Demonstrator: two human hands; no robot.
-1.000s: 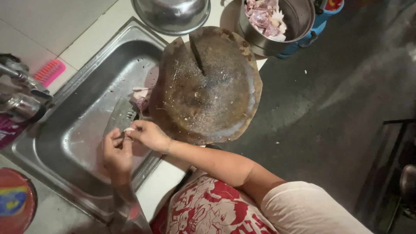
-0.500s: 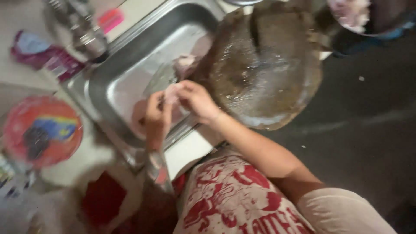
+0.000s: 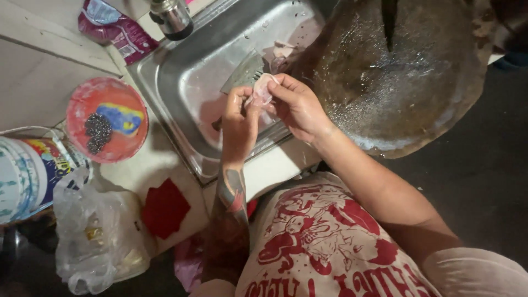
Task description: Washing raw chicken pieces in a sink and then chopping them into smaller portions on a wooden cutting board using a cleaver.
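Seen from above, a person's left hand (image 3: 237,118) and right hand (image 3: 297,104) meet over a steel sink (image 3: 181,88), fingers of both pinched closed on a small pale pink piece of raw meat (image 3: 260,91) held between them. A wet round wooden chopping block (image 3: 401,82) sits just right of the sink, and a red bowl (image 3: 107,120) rests on the counter to the left.

Head view, close above sink (image 3: 181,82)
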